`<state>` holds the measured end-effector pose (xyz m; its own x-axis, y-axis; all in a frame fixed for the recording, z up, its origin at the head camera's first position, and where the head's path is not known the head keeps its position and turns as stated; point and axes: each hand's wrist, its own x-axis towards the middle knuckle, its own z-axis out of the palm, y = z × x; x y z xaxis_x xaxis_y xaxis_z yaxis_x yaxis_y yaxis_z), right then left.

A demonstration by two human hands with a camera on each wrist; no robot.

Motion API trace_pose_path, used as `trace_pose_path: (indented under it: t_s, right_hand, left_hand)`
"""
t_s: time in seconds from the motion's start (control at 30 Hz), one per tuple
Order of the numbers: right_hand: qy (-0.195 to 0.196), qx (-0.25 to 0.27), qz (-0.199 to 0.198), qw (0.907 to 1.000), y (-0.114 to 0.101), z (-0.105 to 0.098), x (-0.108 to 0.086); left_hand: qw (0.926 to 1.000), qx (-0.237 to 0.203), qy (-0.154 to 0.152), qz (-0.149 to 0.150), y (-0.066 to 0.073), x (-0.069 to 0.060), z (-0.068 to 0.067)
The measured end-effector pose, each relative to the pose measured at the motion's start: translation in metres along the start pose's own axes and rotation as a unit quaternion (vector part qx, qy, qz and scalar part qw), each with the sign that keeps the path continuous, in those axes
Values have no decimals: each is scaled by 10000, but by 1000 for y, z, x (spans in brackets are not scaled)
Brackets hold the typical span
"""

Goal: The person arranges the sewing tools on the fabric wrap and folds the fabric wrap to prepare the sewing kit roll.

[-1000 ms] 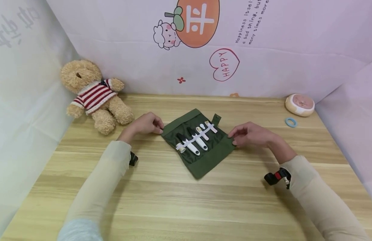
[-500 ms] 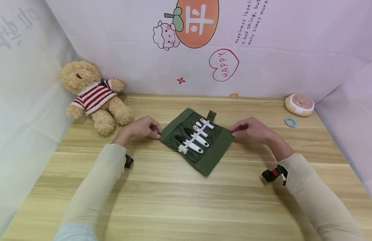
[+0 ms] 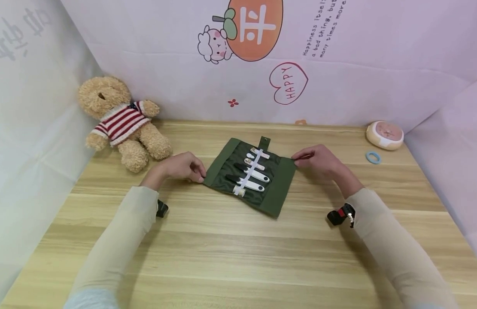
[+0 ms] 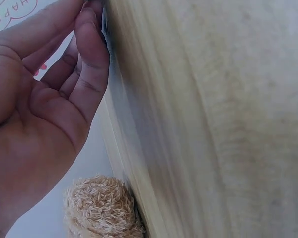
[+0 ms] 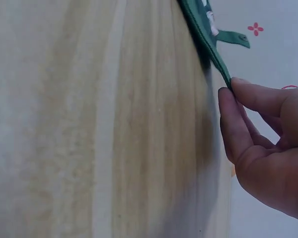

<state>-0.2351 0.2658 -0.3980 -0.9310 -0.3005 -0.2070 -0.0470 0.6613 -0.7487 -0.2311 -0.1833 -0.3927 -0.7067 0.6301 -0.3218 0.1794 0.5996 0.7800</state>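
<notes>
A dark green fabric tool roll (image 3: pixel 281 182) lies unfolded on the table, turned slightly at an angle. A white elastic band (image 3: pixel 247 177) across it holds two white-handled tools with black ends (image 3: pixel 255 186), smaller patterned white pieces (image 3: pixel 257 164) and a short pale cylinder (image 3: pixel 239 191). Its snap tab (image 3: pixel 264 142) points toward the wall. My left hand (image 3: pixel 185 166) pinches the roll's left corner; that corner is barely seen in the left wrist view. Between thumb and fingers, my right hand (image 5: pixel 268 124) pinches the right corner, which is raised a little.
A teddy bear (image 3: pixel 124 124) in a striped shirt sits at the back left against the wall. At the back right are a round cream-and-pink device (image 3: pixel 385 134) and a light blue ring (image 3: pixel 373 157). White printed cloth walls (image 3: pixel 165 86) enclose the wooden table (image 3: pixel 230 257).
The tool roll has turned counterclockwise, its near corner swinging right and its tab moving left. My right hand has moved away and slightly left, my left hand slightly nearer, both with the roll's corners.
</notes>
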Motion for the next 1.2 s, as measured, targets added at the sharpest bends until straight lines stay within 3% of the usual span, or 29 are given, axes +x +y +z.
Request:
trace_pose_path:
  t_s: [0.17,0.73,1.03,1.2]
  right_hand:
    - [24,-81,52,10000,-3,1,12]
    - [234,-469,28,9986,-19,5,45]
    - [280,-254,118,9992,-20,6,54]
    - [379,-136,104,9991,-17,7,57]
  left_hand:
    - [9997,-160,-185,63,-1,0,2]
    - [9975,-580,-404,9,1,-5,13]
    - [9933,-949,-652,-26,2,-4,21]
    - [9931,-903,-746,50,4,-4,24]
